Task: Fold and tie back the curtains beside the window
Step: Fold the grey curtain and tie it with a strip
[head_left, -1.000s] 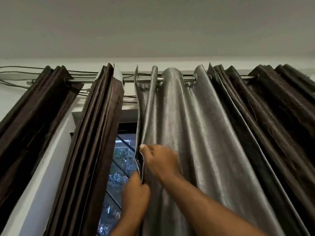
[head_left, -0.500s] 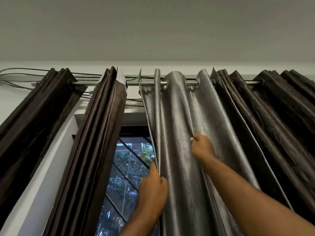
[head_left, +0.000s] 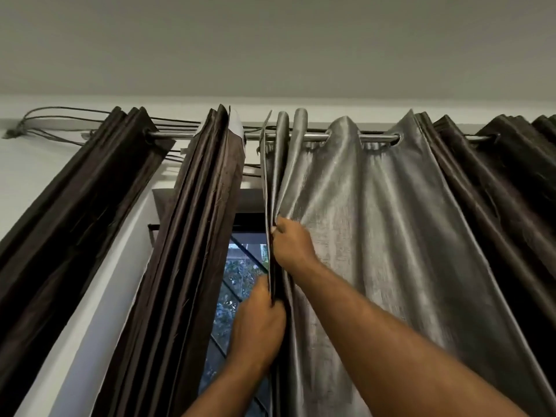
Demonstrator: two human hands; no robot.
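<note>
- Head view: the grey curtain (head_left: 376, 236) hangs from a metal rod (head_left: 313, 136) that runs across the top of the wall (head_left: 27, 176), just under the ceiling (head_left: 270, 40).
- The rod passes through rings in the top hem of the grey curtain. On its right part the cloth hangs wide in soft waves. At its left edge the folds are gathered closely together.
- The right hand (head_left: 293, 245) is the higher one. Its grip is pressed together on the gathered left edge of the grey curtain, with the fingertips pinching the folds.
- The left hand (head_left: 258, 332) is directly below it on the same edge. Its fingers are curled around the bundle of folds, so this grip also holds the grey curtain.
- Both forearms come up from the bottom of the picture, and the right one crosses in front of the grey cloth.
- Just to the left of the hands a narrow part of the window (head_left: 240, 266) is visible, with a dark frame, slanted bars and green leaves outside.
- A brown curtain (head_left: 192, 251) hangs in tight folds on the left side of the window, apart from the grey one.
- A second brown curtain (head_left: 75, 221) hangs further left, with a strip of white wall between the two.
- On the right of the grey curtain a dark curtain (head_left: 496, 206) hangs in deep folds and touches it.
- Thin cords (head_left: 75, 115) run along the wall near the left end of the rod, behind the brown curtains.
</note>
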